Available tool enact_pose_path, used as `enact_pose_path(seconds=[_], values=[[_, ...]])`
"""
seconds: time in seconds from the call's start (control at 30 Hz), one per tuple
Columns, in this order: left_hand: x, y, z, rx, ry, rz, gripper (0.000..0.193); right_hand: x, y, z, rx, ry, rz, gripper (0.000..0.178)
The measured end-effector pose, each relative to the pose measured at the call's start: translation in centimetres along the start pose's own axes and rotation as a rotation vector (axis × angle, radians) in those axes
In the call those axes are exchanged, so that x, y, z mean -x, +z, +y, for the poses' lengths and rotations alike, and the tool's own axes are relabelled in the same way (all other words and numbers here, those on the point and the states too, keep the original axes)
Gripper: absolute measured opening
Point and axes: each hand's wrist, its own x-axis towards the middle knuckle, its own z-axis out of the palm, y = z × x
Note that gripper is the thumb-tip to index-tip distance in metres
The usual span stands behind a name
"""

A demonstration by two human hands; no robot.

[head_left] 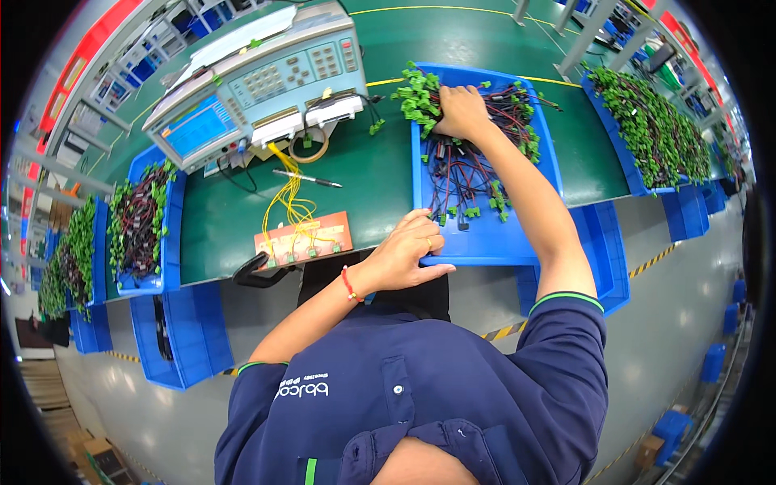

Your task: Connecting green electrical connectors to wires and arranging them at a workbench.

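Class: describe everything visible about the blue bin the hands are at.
The blue bin is rectangular, open-topped, high-rimmed and looks plastic. It lies on the green table, its near end apparently jutting past the edge. Red and black cables with green connectors fill most of it, some hanging over the far left rim. The left hand touches its near left corner; the right hand reaches inside.

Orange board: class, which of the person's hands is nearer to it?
Left. The left hand is right of the orange board, at the near corner of the blue tray; the right hand is farther, among the wires in it.
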Motion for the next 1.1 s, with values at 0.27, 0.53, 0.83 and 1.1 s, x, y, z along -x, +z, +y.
enact_pose_path(seconds=[0.27, 0.53, 0.83, 1.1], values=[[-0.2, 0.6, -0.8, 0.001, 0.069, 0.021, 0.037, 3.8, -1.3, 1.4, -0.243, 0.100, 0.223, 0.042], [-2.9, 2.1, -1.9, -0.160, 0.014, 0.159, 0.062, 8.2, -8.2, 10.6, -0.470, 0.352, 0.488, 0.034], [-9.0, 7.2, -2.9, 0.148, -0.287, 0.225, 0.071, 11.2, -19.6, 18.2, -0.635, 0.425, 0.689, 0.027], [-16.3, 10.8, -4.6, 0.135, -0.270, 0.077, 0.081, 6.6, -25.4, 16.5, -0.403, 0.229, 0.613, 0.028]])
